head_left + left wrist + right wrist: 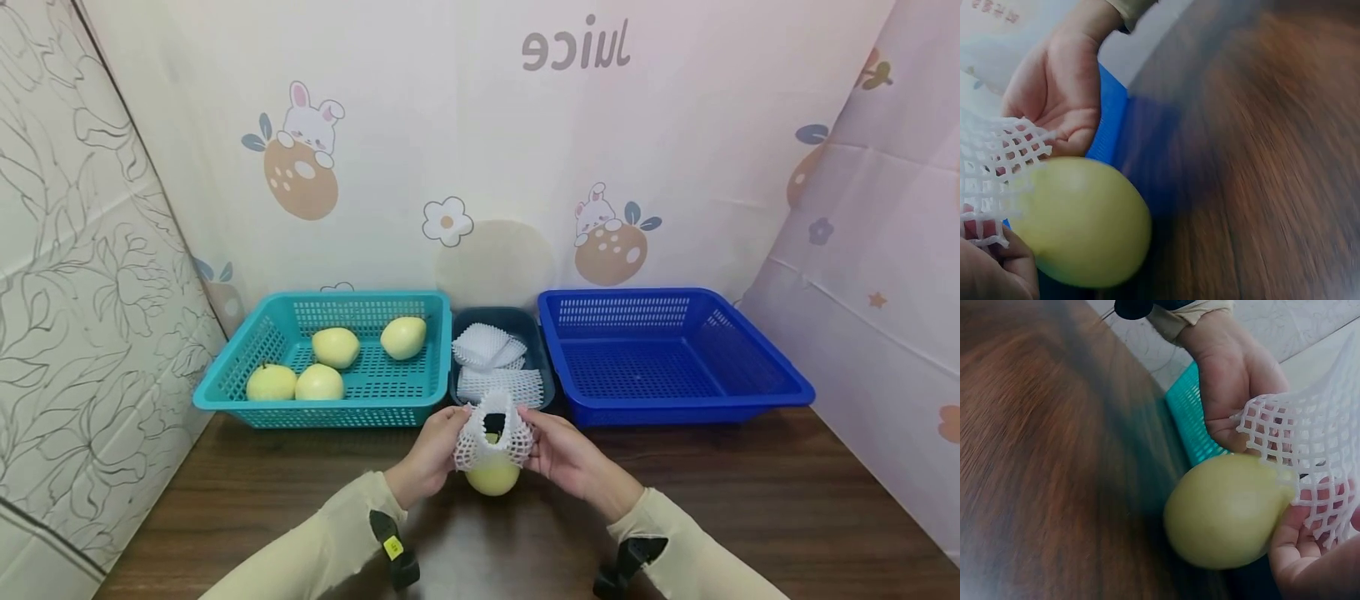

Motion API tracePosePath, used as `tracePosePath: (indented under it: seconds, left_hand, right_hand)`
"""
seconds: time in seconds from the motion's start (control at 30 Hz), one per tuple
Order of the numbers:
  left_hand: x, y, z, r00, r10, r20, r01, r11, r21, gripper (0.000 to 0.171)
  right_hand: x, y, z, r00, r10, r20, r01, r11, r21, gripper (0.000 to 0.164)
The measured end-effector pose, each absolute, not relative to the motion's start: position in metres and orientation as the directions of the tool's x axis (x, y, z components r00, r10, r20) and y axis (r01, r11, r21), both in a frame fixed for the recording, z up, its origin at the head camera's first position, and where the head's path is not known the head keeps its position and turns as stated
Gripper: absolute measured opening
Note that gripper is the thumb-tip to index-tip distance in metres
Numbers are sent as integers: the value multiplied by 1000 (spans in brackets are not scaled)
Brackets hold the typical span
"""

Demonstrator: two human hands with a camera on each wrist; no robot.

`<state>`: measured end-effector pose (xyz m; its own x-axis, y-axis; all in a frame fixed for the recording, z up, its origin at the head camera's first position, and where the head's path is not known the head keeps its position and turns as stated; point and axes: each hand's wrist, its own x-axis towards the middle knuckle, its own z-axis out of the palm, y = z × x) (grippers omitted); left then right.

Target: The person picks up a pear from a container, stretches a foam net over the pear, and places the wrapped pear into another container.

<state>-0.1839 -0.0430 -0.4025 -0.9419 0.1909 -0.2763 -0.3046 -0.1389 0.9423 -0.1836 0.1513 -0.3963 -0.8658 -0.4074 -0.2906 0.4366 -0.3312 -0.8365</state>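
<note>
A yellow-green pear (492, 480) is in front of me at the middle, its stem end partly inside a white foam net (470, 446). My left hand (430, 452) pinches the net's edge on one side, and my right hand (572, 460) pinches it on the other. Both wrist views show the pear's rounded bottom (1094, 228) bare, with the mesh (1279, 434) covering only the part nearest the fingers. In the head view the net's upper end gapes, with the stem showing through.
Behind at left, a teal basket (322, 412) holds several pears (336, 347). A small dark tray (487, 315) with more foam nets (498, 386) stands between it and a blue basket (682, 408) at right. A patterned cloth backs the brown wooden table (697, 475).
</note>
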Motion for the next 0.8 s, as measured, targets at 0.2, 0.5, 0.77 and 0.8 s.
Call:
tracePosePath:
  seconds: [0.2, 0.5, 0.77, 0.8]
  left_hand:
    - [-185, -45, -412, -947, 169, -275, -291, -79, 953, 33]
    - [-185, -47, -420, -945, 158, -285, -289, 2, 957, 34]
    - [-183, -46, -426, -948, 142, -285, -282, 36, 959, 30]
    - [-183, -46, -426, -949, 138, -284, -280, 45, 959, 31]
  right_hand:
    - [-182, 152, -406, -871, -383, -307, 433, -302, -849, 20]
    - [-180, 155, -419, -879, -361, -311, 418, -270, -868, 18]
    - [-177, 153, -430, -886, -314, -340, 421, -241, -875, 14]
    - [-176, 153, -431, -889, -310, -337, 416, -235, -879, 14]
